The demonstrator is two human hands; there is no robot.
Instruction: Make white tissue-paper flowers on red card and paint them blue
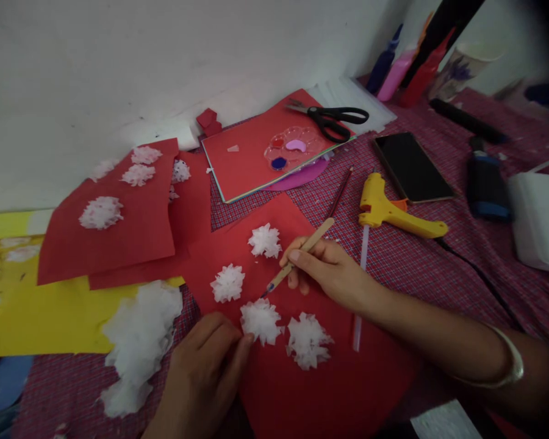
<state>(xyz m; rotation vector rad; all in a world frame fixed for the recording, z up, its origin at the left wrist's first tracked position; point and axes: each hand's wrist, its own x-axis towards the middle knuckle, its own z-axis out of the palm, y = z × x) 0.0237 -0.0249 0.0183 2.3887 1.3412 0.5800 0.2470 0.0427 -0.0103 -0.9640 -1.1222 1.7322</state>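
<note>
My right hand (pixel 318 268) is closed around a flat wooden craft stick (pixel 319 235). The stick slants down to the left, and its thin lower end, marked with blue paint, is just above a ruffled white paper flower (pixel 261 321). My left hand (pixel 210 360) has its fingers curled, with the thumb tip at that flower's left edge. Under both hands lies a red paper sheet (pixel 329 402). Other white flowers sit on it: a top flower (pixel 265 240), a left flower (pixel 227 283) and a right flower (pixel 308 341).
A yellow glue gun (pixel 384 207), a phone (pixel 412 166) and a pencil (pixel 341 194) lie at the right. Behind are scissors (pixel 333 119) and a paint palette (pixel 286 149). Red sheets (pixel 141 244) with flowers and a loose white ruffled pile (pixel 141 341) are left. Paint bottles (pixel 396 73) stand far right.
</note>
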